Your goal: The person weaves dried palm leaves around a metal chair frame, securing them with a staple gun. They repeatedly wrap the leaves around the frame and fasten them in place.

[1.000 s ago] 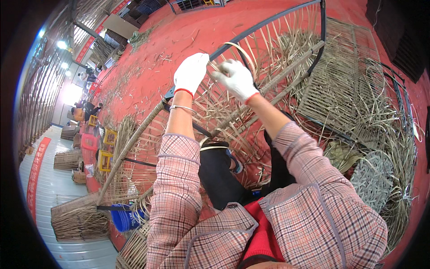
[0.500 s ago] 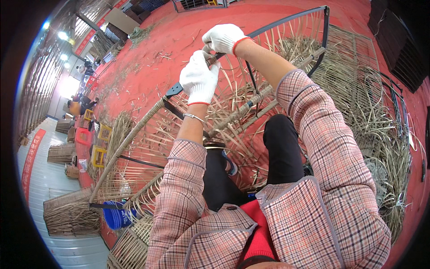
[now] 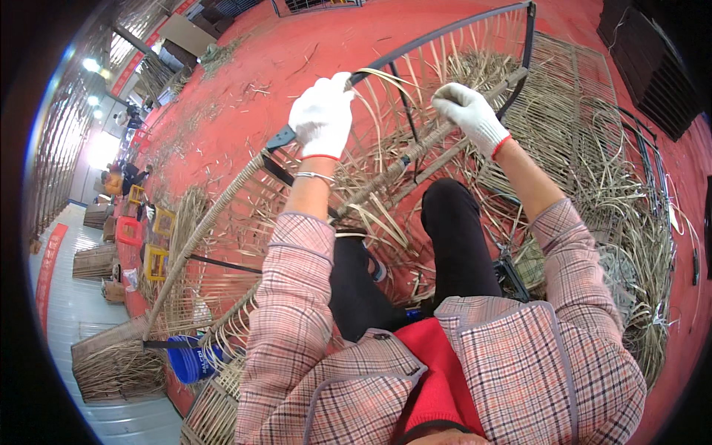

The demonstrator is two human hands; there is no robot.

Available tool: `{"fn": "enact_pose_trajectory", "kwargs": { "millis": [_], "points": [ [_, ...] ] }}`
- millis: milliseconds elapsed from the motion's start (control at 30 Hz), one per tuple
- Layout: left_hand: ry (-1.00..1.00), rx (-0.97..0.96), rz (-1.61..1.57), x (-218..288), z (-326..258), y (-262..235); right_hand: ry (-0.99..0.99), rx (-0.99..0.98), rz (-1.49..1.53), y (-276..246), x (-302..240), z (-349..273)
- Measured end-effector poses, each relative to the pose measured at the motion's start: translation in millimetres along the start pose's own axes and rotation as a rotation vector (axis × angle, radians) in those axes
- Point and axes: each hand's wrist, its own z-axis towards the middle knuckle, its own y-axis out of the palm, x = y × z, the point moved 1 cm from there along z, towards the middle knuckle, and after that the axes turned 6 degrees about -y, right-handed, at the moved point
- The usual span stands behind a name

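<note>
A large curved metal frame (image 3: 437,35) with many loose wicker strips along it leans across in front of my knees. My left hand (image 3: 321,117), in a white knit glove, is closed around its dark top rail, beside a flat dark corner bracket (image 3: 280,139). From that grip a pale wicker strip (image 3: 393,76) arcs off to the right. Its other end runs to my right hand (image 3: 471,117), also gloved, whose fingers are pinched together on it above the frame's inner side. Wrapped cane covers the frame's left rail (image 3: 208,216); my left palm hides part of the top rail.
Heaps of loose wicker strips (image 3: 623,200) lie at right over woven panels. Dark stacked panels (image 3: 653,67) stand at far right. Left are a blue bucket (image 3: 185,362), a yellow crate (image 3: 156,262), a red crate (image 3: 128,231) and distant people. Scraps litter the red floor (image 3: 252,126).
My right hand has left the rail beside my left hand and swung right and down, drawing the strip out. My left hand stays at the rail. The view has shifted slightly.
</note>
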Motion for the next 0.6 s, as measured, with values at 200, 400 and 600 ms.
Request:
{"fn": "enact_pose_trajectory", "kwargs": {
  "millis": [200,400,600],
  "points": [
    [-0.066,-0.021,-0.062,-4.3,0.8,2.4,-0.256,-0.105,0.751,28.9,-40.2,-2.5],
    [-0.102,-0.142,-0.039,-11.6,9.5,2.5,0.49,-0.721,0.56,77.4,-30.4,-129.0],
    [-0.15,-0.229,-0.029,-7.3,11.2,0.0,0.427,0.156,0.108,-121.8,60.9,-197.4]
  ]
}}
